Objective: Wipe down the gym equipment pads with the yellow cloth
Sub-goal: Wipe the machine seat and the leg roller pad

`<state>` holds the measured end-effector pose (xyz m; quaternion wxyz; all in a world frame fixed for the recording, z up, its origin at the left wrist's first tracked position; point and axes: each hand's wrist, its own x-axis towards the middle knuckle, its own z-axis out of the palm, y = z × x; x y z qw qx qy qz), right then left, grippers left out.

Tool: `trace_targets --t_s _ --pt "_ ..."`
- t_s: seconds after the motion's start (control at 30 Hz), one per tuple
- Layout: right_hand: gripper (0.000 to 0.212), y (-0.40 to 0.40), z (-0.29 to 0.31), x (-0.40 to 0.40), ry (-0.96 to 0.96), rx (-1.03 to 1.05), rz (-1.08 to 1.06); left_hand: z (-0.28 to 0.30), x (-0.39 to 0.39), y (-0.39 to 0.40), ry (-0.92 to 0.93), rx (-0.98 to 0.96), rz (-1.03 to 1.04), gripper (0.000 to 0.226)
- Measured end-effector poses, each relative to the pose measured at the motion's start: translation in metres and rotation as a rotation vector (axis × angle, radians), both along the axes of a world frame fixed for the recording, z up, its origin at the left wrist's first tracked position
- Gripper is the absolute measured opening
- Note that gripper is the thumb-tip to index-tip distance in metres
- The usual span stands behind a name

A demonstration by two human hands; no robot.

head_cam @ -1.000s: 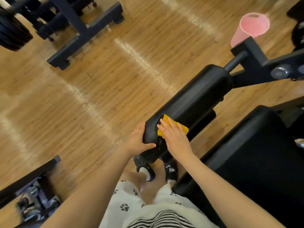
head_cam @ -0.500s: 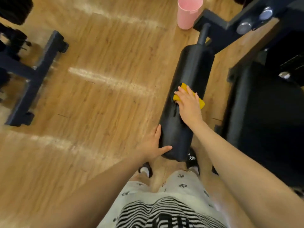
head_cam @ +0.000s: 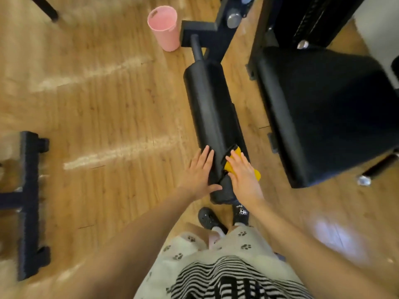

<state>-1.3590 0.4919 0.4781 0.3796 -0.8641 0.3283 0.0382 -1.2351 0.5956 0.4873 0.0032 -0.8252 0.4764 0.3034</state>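
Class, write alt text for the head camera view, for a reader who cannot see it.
A person's right hand presses a yellow cloth flat on a long black cylindrical roller pad, while the left hand steadies its near end. A pink plastic bin stands on the wooden floor beyond.

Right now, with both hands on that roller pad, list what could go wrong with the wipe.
1. The right hand only presses the yellow cloth flat with straight fingers, so the cloth may slide off the curved roller pad.
2. The left hand steadies just the near end; the pad might turn under the stroke.
3. The far end and the seat pad could get skipped.
4. The pink bin stands close to the frame and could be knocked.
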Motion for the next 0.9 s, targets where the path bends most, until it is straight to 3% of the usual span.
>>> trace_targets --t_s 0.23,0.47,0.63,0.9 --pt "0.052 0.015 0.002 0.002 0.122 -0.093 -0.114 -0.007 0.045 -0.01 -0.129 0.045 -0.464 0.106" --pt "0.048 0.078 0.001 0.028 0.222 -0.202 -0.772 -0.002 0.114 -0.028 -0.268 -0.01 -0.943 0.099" --pt "0.049 0.103 0.001 0.053 0.284 -0.188 -0.963 0.018 0.143 -0.047 -0.298 0.013 -1.008 0.094" --pt "0.053 0.103 0.008 0.063 0.322 -0.118 -1.037 0.025 0.157 -0.074 -0.253 0.04 -1.039 0.084"
